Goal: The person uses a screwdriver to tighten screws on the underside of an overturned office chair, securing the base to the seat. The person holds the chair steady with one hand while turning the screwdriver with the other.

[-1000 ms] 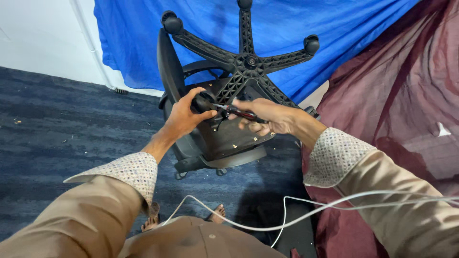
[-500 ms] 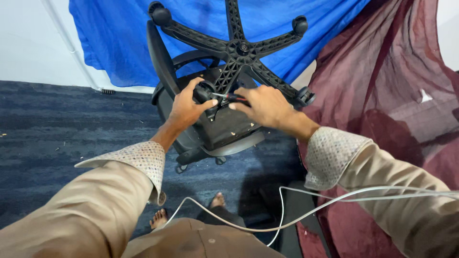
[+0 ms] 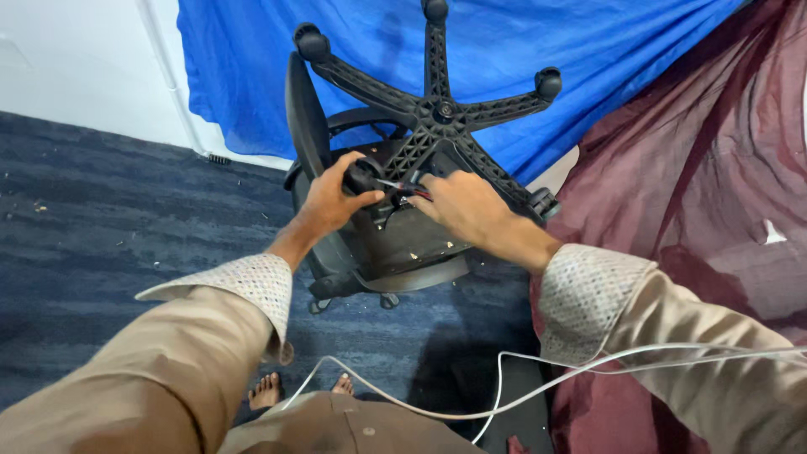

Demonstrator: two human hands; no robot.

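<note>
Dark blue carpet [image 3: 101, 227] fills the floor, blue sheet [image 3: 521, 50] hanging at twelve o'clock, maroon cloth [image 3: 714, 193] draped at three. Dead centre, the black office chair [image 3: 395, 244] lies overturned, its five-spoke base [image 3: 437, 109] pointing up. Left hand [image 3: 329, 202] is clenched around a black caster wheel [image 3: 361, 175] on the near spoke. Right hand [image 3: 462, 206], just at its three o'clock, grasps a small red-handled tool [image 3: 402, 188] against that wheel. White cable [image 3: 504, 387] trails at six.

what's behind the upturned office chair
A blue cloth hangs behind the office chair, with a white wall to its left and maroon fabric to its right. The chair and cloth hide whatever lies lower behind them.
</note>
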